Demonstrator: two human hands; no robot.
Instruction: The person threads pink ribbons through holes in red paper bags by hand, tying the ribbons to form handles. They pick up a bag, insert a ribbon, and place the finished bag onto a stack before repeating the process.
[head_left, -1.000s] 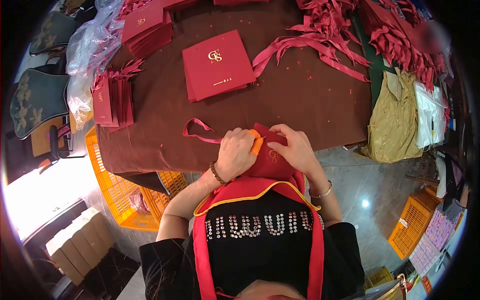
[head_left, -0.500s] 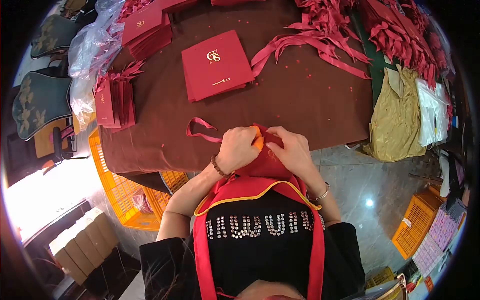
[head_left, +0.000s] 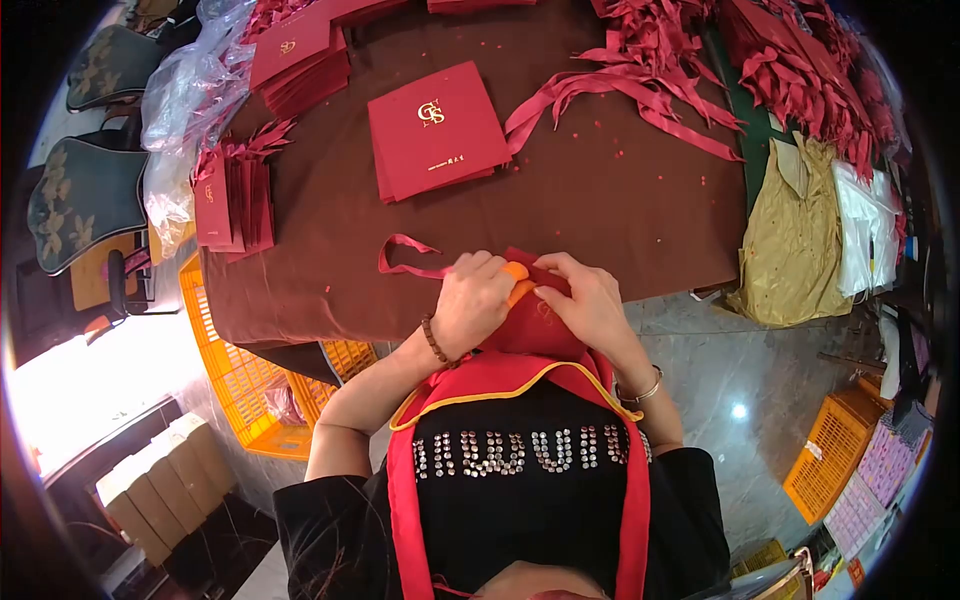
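Observation:
My left hand (head_left: 474,303) is closed at the table's front edge, an orange cover on its thumb and finger, with a red ribbon (head_left: 408,268) running out from it to the left. Fingers of my right hand (head_left: 578,300) pinch the upper right edge of a dark red bag (head_left: 532,327) with gold print. Both hands meet at the bag's top, close to my body. What lies between my left fingertips is partly hidden. Beyond them, a small stack of flat red bags (head_left: 440,135) with a gold logo rests on the brown tablecloth (head_left: 620,220).
More red bags stand at the left (head_left: 232,205) and upper left (head_left: 300,55). Loose red ribbons (head_left: 650,95) lie at the upper right, near ribboned bags (head_left: 815,85). A gold plastic bag (head_left: 800,235) hangs off the right side. Orange crates (head_left: 240,385) sit below left.
My left hand has turned and shifted slightly, showing more of the orange cover. The ribbon trailing from it has moved a little to the right.

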